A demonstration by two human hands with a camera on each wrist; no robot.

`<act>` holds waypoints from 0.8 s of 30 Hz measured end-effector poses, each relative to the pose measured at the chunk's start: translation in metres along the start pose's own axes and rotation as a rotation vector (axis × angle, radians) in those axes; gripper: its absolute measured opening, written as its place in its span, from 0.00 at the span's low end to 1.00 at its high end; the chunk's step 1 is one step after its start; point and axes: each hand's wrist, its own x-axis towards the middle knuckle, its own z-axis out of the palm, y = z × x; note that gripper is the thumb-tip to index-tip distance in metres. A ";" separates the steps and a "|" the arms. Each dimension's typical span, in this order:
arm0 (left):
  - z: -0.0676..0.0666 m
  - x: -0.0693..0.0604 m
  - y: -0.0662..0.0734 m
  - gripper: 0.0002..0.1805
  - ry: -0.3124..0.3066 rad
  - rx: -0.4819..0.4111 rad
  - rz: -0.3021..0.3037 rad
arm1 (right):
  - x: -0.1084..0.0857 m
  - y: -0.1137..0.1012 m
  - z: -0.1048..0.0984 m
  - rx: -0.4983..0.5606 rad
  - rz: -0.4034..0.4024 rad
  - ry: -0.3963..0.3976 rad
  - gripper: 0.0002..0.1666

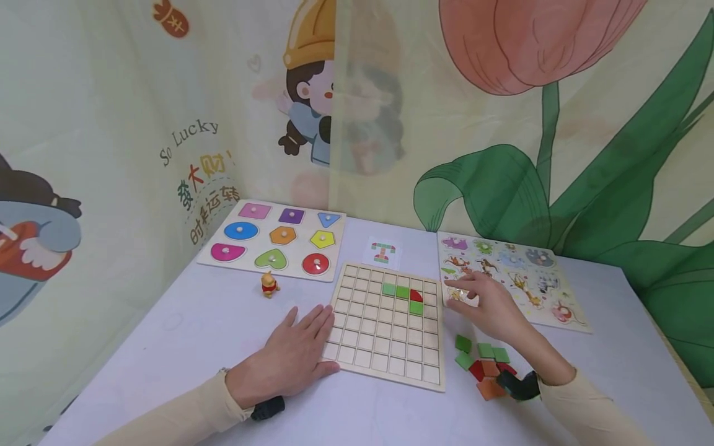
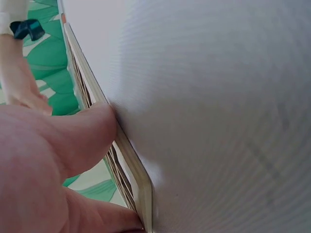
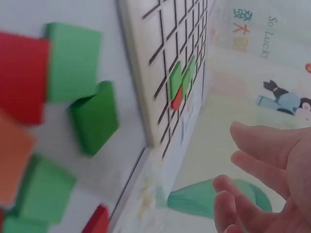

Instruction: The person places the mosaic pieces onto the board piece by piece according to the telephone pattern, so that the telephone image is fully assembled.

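Note:
A wooden grid board [image 1: 385, 334] lies flat on the table with several green tiles [image 1: 402, 292] and a red tile [image 1: 416, 296] set in its upper right cells. My left hand [image 1: 298, 350] rests on the board's left edge with straight fingers; the left wrist view shows the thumb [image 2: 92, 136] against that edge. My right hand [image 1: 488, 305] hovers just past the board's right side, its fingers loosely bent and apart, holding nothing. Below it lies a loose pile of green, red and orange tiles [image 1: 485, 352], close up in the right wrist view with a dark green tile [image 3: 95, 119].
A small pattern card [image 1: 382, 251] lies behind the board. A knobbed shape puzzle [image 1: 295, 272] stands back left, with a small bear figure [image 1: 269, 285] before it. An animal puzzle [image 1: 502, 272] lies back right. Printed curtains [image 1: 379, 124] hang behind the table.

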 end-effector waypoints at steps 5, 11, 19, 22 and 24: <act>-0.001 0.001 0.000 0.48 0.002 0.007 0.002 | -0.025 0.017 -0.006 -0.026 0.086 -0.016 0.25; -0.001 0.001 0.001 0.48 -0.005 0.013 -0.003 | -0.051 0.037 -0.008 -0.038 0.160 -0.050 0.24; -0.001 0.001 0.001 0.48 -0.013 0.001 -0.005 | -0.079 0.054 -0.009 -0.031 0.258 -0.120 0.24; -0.001 0.000 0.001 0.48 -0.015 -0.006 -0.006 | -0.086 0.058 -0.007 -0.055 0.255 -0.120 0.23; -0.001 0.000 0.001 0.48 -0.015 -0.013 -0.007 | -0.089 0.059 -0.005 -0.063 0.256 -0.119 0.22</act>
